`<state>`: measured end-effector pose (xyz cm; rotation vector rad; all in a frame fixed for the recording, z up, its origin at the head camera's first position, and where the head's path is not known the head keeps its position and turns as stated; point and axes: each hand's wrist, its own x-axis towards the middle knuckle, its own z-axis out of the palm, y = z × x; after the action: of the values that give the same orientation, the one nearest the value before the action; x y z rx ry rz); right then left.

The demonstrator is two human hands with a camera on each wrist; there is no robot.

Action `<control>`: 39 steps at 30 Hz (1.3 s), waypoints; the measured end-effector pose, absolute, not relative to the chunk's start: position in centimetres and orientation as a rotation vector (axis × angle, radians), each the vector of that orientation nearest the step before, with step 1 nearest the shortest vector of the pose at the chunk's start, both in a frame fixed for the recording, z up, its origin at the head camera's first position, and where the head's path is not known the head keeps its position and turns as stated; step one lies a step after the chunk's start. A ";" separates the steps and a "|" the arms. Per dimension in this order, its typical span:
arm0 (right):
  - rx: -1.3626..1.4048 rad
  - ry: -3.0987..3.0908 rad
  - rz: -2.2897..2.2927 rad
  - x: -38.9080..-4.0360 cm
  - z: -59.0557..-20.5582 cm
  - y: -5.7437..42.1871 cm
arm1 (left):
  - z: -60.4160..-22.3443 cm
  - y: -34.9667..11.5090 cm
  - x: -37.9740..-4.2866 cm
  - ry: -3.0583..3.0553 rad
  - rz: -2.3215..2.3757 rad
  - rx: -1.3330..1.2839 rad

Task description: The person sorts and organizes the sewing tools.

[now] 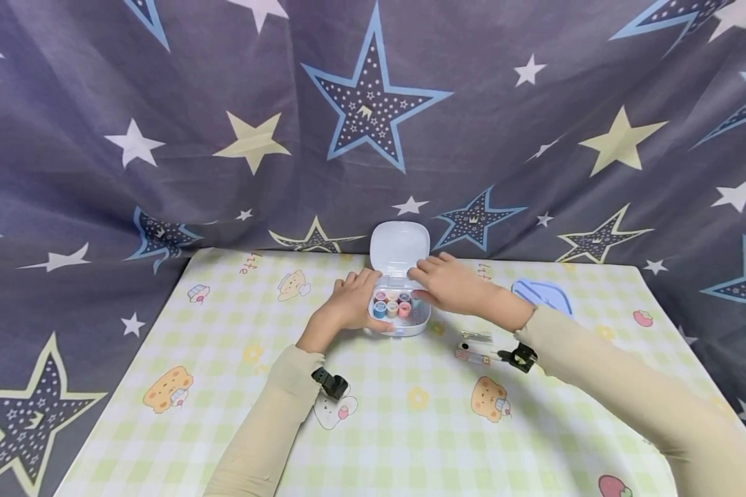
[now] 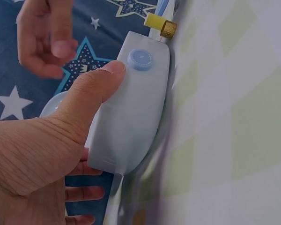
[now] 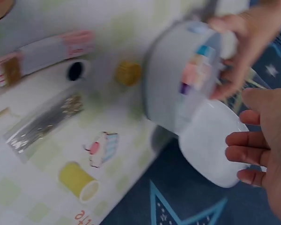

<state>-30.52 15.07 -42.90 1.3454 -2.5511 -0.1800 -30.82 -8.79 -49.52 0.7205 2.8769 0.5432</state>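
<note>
A small white sewing box (image 1: 418,326) stands on the cloth with its lid (image 1: 400,243) raised at the back. Several coloured thread spools (image 1: 392,308) stand inside it. My left hand (image 1: 352,304) grips the box's left side. In the left wrist view its thumb lies on the front wall near a round blue clasp (image 2: 140,59). Over the box's right rear edge, close by the lid, is my right hand (image 1: 450,283). Its fingers are loosely bent and hold nothing in the right wrist view (image 3: 267,150).
Right of the box lie a yellow spool (image 3: 78,181), a gold thimble (image 3: 129,73), a clear packet with small metal pieces (image 3: 44,124) and a pink-and-white stick-like item (image 3: 47,51). A light-blue slotted tray (image 1: 543,297) lies beyond the right forearm. A star-patterned curtain (image 1: 373,193) hangs behind.
</note>
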 end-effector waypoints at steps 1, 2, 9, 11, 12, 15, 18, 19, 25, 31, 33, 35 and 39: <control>1.320 -2.567 -0.126 -30.5 -42.5 15.4 | -49.6 -8.8 -30.8 2.875 0.554 0.720; 1.291 -2.576 -0.074 -30.5 -42.2 15.8 | -49.6 -8.7 -30.8 2.876 0.563 0.720; 1.040 -2.661 0.229 -30.3 -41.0 19.2 | -49.6 -8.8 -30.8 2.875 0.574 0.721; 0.961 -2.701 0.327 -30.1 -41.0 20.3 | -49.7 -8.7 -30.9 2.868 0.577 0.718; 0.917 -2.728 0.386 -30.0 -41.0 20.8 | -49.7 -8.7 -30.9 2.866 0.580 0.718; 0.804 -2.813 0.570 -29.9 -41.4 21.9 | -49.9 -8.7 -31.1 2.865 0.586 0.721; 0.721 -2.914 0.696 -29.9 -42.1 22.5 | -50.0 -8.8 -31.2 2.868 0.600 0.730; 0.704 -2.946 0.720 -29.9 -42.3 22.6 | -50.0 -8.8 -31.2 2.869 0.604 0.730; 0.675 -3.022 0.688 -29.6 -43.8 23.3 | -49.7 -8.6 -31.0 2.857 0.618 0.709; 0.631 -3.014 0.662 -29.3 -44.7 24.4 | -49.8 -8.6 -31.0 2.852 0.620 0.715; 0.625 -3.012 0.652 -29.3 -44.8 24.7 | -49.9 -8.6 -31.0 2.855 0.617 0.721; 0.625 -3.006 0.639 -29.3 -44.8 25.0 | -49.9 -8.6 -31.1 2.857 0.614 0.722; 0.626 -3.016 0.630 -29.7 -45.2 25.4 | -50.0 -8.7 -31.2 2.859 0.606 0.711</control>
<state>-29.67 25.42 -45.17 0.6263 -3.0158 0.6297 -31.15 -8.67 -49.99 0.7107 2.8591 0.6060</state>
